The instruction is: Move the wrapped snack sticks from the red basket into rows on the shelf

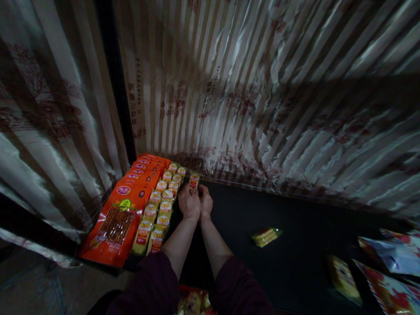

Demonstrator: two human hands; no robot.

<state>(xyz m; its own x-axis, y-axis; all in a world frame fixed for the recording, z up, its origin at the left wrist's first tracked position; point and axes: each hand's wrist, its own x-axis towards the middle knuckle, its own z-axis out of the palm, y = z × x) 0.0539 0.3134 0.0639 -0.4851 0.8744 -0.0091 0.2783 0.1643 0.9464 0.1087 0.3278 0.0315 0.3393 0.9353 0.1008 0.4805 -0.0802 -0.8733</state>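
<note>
Both my hands reach to the far left part of a black table [296, 259]. My left hand [188, 201] and my right hand [205, 200] are side by side, fingers curled round a small yellow snack packet [194, 179] at the head of a new row. Left of them lie two rows of small yellow packets [159, 207], and beyond those a stack of overlapping orange snack bags [127, 204].
A loose yellow packet [266, 236] lies right of my arms. Several larger colourful bags [396, 271] lie at the table's right end. More packets [195, 312] sit in my lap below the table edge. Striped curtains [272, 85] hang close behind the table.
</note>
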